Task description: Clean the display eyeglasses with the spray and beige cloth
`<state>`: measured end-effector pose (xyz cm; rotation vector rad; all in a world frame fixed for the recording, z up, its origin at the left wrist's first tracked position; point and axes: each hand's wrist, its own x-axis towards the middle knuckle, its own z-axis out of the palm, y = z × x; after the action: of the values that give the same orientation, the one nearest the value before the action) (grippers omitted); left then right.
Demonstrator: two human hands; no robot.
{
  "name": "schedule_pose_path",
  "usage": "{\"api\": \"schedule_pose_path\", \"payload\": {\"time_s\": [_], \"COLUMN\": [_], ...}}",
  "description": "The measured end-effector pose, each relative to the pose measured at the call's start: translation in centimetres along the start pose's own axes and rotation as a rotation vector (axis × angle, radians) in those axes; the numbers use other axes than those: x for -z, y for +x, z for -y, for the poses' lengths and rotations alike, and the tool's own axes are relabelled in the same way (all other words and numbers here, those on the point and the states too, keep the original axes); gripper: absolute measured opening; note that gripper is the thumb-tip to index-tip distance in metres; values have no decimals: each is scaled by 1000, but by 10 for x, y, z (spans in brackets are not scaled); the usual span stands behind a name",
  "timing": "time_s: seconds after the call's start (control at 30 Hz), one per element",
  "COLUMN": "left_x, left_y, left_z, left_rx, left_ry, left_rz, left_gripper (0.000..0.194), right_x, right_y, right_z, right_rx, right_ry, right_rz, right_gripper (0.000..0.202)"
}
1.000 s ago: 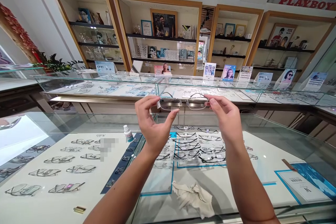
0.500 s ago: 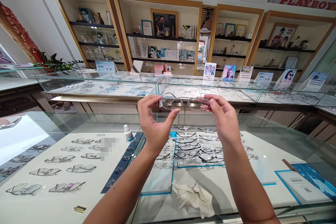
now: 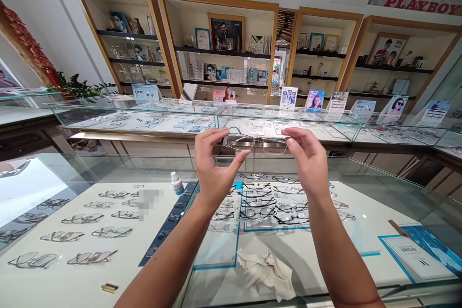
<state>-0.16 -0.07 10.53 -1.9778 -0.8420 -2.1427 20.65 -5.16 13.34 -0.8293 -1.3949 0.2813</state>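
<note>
Between my two hands a pair of thin-rimmed eyeglasses (image 3: 242,142) is held up above the glass display case (image 3: 212,293). My left hand (image 3: 216,166) grips the left side of the frame near the hinge, its thumb stretched out below the lens. On the other side, the fingers and thumb of my right hand (image 3: 307,161) are closed on the right end of the frame. A crumpled cream cloth (image 3: 266,274) lies on the case top below. A small white bottle (image 3: 176,183) stands to the left of my left forearm.
Rows of eyeglasses (image 3: 257,212) lie in the case under my hands, with more frames (image 3: 81,218) at left. A small gold piece (image 3: 110,288) sits at the lower left. Across the aisle runs another glass counter (image 3: 159,118) bearing card stands (image 3: 288,98). Shelves (image 3: 224,50) line the wall.
Both hands still hold the eyeglasses. My left hand and the frame have shifted slightly to the right, and the glasses are turned a little. The cloth and bottle have stayed put.
</note>
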Motion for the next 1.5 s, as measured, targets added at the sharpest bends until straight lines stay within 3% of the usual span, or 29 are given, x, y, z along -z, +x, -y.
{"api": "schedule_pose_path", "payload": {"time_s": [0.17, 0.53, 0.73, 0.97, 1.13, 1.2, 1.3, 1.37, 1.4, 1.47, 1.5], "left_x": [4, 4, 2, 3, 2, 0, -2, -2, -2, -2, -3], "left_y": [3, 3, -1, -3, -3, -4, -8, -11, -13, -17, -18], "left_z": [-4, -15, -18, -17, -15, -13, -13, -18, -22, -31, -36], "left_rx": [-171, -233, -116, 128, 179, 144, -14, -147, -176, -126, -55], "left_ry": [91, 93, -31, -358, -420, -363, -182, -78, -54, -67, -93], "left_rz": [102, 214, 269, 340, 394, 364, 144, 26, 28, 120, 182], "left_gripper": [55, 50, 49, 52, 56, 63, 74, 54, 38, 11, 8], "right_x": [1, 0, 1, 6, 4, 1, -3, -4, -5, -8, -9], "right_y": [-4, -5, -3, 2, 3, 2, 0, -2, -3, -5, -6], "right_z": [7, -3, -7, -7, -9, -9, -9, -9, -9, -8, -7], "right_rx": [184, 174, 119, -165, -212, -203, -161, -115, -89, -32, -3], "right_ry": [-263, -366, -329, 10, 105, 116, 81, 8, -33, -96, -115], "right_rz": [83, 218, 290, 477, 493, 451, 359, 307, 284, 245, 228], "right_gripper": [13, 12, 14, 16, 18, 17, 15, 14, 14, 13, 13]}}
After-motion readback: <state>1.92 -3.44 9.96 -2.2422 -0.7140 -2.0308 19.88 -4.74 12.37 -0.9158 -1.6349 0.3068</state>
